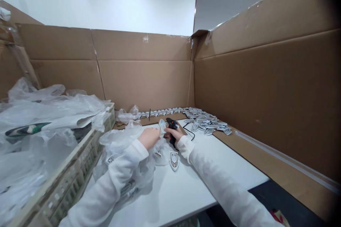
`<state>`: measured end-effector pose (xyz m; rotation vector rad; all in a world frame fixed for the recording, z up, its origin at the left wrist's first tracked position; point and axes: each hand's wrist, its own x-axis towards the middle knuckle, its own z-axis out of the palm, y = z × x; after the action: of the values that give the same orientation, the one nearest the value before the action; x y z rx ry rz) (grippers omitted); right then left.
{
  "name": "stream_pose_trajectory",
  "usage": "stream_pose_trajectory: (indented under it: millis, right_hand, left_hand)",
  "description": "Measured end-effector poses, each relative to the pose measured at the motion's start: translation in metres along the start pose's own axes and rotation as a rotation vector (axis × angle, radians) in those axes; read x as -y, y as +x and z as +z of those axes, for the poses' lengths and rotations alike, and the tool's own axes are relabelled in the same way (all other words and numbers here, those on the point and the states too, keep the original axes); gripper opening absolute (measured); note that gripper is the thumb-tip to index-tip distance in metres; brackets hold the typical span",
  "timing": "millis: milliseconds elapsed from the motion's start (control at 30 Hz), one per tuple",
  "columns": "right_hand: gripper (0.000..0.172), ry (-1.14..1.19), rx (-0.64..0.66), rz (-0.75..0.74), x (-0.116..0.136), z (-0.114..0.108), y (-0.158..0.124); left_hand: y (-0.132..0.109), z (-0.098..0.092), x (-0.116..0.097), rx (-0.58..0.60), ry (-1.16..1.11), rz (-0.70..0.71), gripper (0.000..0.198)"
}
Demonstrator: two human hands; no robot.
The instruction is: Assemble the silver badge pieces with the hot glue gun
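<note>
My left hand [149, 137] pinched a shield-shaped piece [162, 125] over the white counter [229, 156], and my right hand [176, 134] was closed around a black corded tool [172, 123], probably a glue gun. To work well, I judged, the piece needed a steady hold and the tool a light, even pressure. The heaped pieces [204, 120] looked flat and stiff, the plastic bag [117, 139] thin, cloudy and crumpled

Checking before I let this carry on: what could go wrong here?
The left hand holds a shield piece close to the black tool in the right hand, so they might knock together. The cord loops near the piled pieces and could snag some. The plastic bag beside the left sleeve may catch.
</note>
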<state>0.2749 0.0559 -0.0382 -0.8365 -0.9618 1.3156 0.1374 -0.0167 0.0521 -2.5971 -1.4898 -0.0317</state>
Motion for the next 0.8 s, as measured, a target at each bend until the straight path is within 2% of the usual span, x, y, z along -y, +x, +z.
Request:
stream_pose_trajectory:
  millis: [67,133,200,233,300,400,433,533,633,800]
  right_hand:
    - [0.033,-0.12,0.019,-0.057,-0.003,-0.001,0.002]
    - [0.03,-0.259,0.061,-0.115,-0.002,-0.001,0.002]
    - [0.026,-0.385,0.094,-0.175,0.0,0.0,0.001]
    - [0.024,-0.43,0.107,-0.195,0.0,0.001,0.0]
    - [0.02,-0.491,0.125,-0.217,0.0,0.001,0.0]
    - [0.014,-0.531,0.117,-0.242,-0.005,0.001,0.003]
    - [0.012,-0.525,0.106,-0.245,-0.007,0.001,0.004]
    - [0.009,-0.468,0.045,-0.235,-0.012,-0.001,0.009]
    - [0.012,-0.466,-0.042,-0.255,-0.012,-0.004,0.013]
    - [0.017,-0.466,-0.179,-0.316,-0.004,-0.009,0.015]
  left_hand:
    - [-0.02,-0.021,-0.007,-0.027,0.01,-0.033,0.029]
    - [-0.047,-0.041,-0.017,-0.114,0.019,-0.123,0.032]
    - [-0.074,-0.051,-0.031,-0.145,0.004,-0.254,0.035]
    - [-0.086,-0.049,-0.039,-0.146,-0.011,-0.323,0.039]
    - [-0.102,-0.035,-0.05,-0.155,-0.02,-0.437,0.051]
    - [-0.107,0.005,-0.05,-0.154,0.009,-0.505,0.072]
    - [-0.105,0.019,-0.046,-0.127,0.014,-0.525,0.074]
    - [-0.095,0.052,-0.028,-0.104,0.06,-0.551,0.058]
    - [-0.089,0.068,-0.013,-0.156,0.126,-0.508,0.047]
    - [-0.073,0.076,0.008,-0.195,0.164,-0.519,0.043]
